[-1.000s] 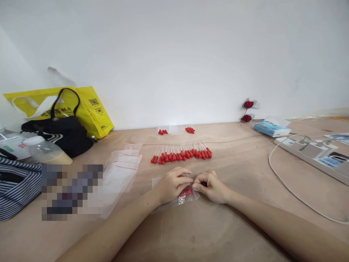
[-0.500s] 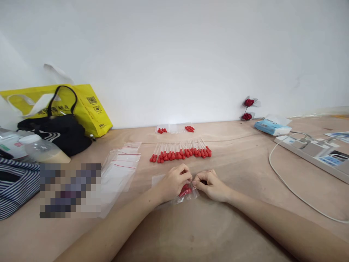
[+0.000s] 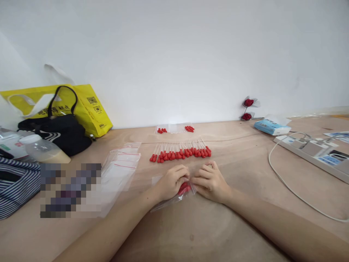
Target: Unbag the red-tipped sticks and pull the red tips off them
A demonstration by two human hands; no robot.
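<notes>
White wall (image 3: 174, 65), pale wooden table (image 3: 245, 160), hands (image 3: 192, 182) on clear bag (image 3: 174, 200)

Left hand (image 3: 173, 182): bare, fingers slender.
Left forearm (image 3: 120, 222): bare, slim; one small spot (image 3: 147, 198) near the wrist.
Right hand (image 3: 211, 183): bare, fingers slender.
Right forearm (image 3: 275, 222): bare, smooth, widening toward the elbow.

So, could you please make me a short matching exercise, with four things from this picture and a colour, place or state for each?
1. yellow bag
2. tissue pack
3. flowers
4. left hand

A. dark red
B. gripping a clear bag with red pieces in it
C. behind the black bag
D. near the power strip

Pairs: 1-C, 2-D, 3-A, 4-B
</notes>
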